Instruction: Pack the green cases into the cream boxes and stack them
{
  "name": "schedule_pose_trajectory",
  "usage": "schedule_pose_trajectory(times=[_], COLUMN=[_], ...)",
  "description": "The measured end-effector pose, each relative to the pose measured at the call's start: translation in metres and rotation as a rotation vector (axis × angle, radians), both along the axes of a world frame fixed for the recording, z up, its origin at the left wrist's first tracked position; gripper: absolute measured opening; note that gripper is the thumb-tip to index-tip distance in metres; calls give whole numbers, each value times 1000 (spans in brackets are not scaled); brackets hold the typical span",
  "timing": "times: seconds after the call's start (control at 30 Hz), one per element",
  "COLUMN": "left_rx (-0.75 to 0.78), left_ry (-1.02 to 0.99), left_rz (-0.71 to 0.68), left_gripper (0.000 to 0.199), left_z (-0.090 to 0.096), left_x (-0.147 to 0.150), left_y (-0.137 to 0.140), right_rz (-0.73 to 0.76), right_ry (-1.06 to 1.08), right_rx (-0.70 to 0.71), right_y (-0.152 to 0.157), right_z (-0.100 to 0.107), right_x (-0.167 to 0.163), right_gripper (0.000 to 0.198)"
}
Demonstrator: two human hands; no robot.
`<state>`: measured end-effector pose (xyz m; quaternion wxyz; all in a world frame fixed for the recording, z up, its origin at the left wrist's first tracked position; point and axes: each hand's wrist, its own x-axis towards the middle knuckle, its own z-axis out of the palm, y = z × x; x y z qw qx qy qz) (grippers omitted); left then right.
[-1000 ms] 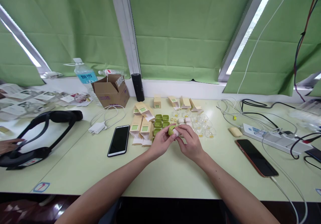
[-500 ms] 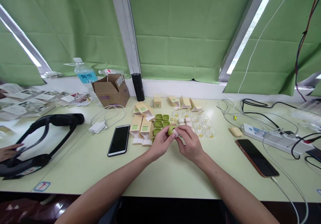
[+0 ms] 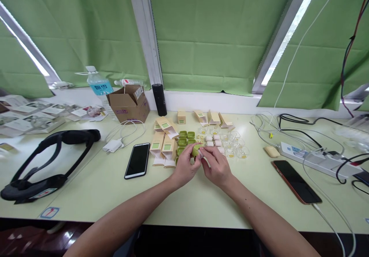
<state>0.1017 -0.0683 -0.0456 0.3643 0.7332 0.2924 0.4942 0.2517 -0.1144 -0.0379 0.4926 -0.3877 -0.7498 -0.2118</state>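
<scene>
My left hand (image 3: 185, 165) is closed around a small green square cup (image 3: 196, 150), tilted toward the right. At its right side my right hand (image 3: 218, 168) is closed, thumb and fingertips pinching a small whitish piece (image 3: 200, 153) against the cup's mouth; fingers partly cover it. Beyond my left hand, several similar green cups (image 3: 182, 141) stand in rows. Small pale pink-white blocks (image 3: 216, 137) lie just beyond my right hand, with tiny yellowish pieces (image 3: 199, 137) beside them. Clear plastic covers (image 3: 236, 145) with yellow marks are grouped farther right.
Beige paper boxes (image 3: 168, 146) lie left of the cups, more behind. A phone (image 3: 137, 160) and a black headset (image 3: 54, 172) are on the left. On the right are another phone (image 3: 295, 181), a power strip (image 3: 319, 160) and cables. A cardboard box (image 3: 129, 105) stands behind.
Both my hands stay together at the cup, with slight finger shifts and a small turn of the cup. The headset at left has shifted right; the other person's hand beside it is gone from view.
</scene>
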Motion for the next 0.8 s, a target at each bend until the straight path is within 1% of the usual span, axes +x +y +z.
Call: schedule_pose_trajectory(times=[0.17,0.33,0.47,0.63,0.73,0.8], left_rx=[-11,-1,18,38,39,15], left_ry=[11,4,3,25,18,-11], left_rz=[9,29,52,71,56,18], left_gripper=[36,41,43,45,43,39], left_z=[3,1,-1,-1,-1,-2], left_x=[0,2,2,1,0,0], left_y=[-2,-2,-3,-5,-5,-4], right_rz=[5,7,-21,-13,-31,-38], right_ry=[23,34,25,1,-19,-15], right_rx=[-5,-9,24,64,64,49], right_y=[1,2,1,1,0,0], right_z=[-6,-10,-8,-3,0,1], right_x=[2,3,1,-1,-2,-2], right_gripper=[55,54,52,53,54,53])
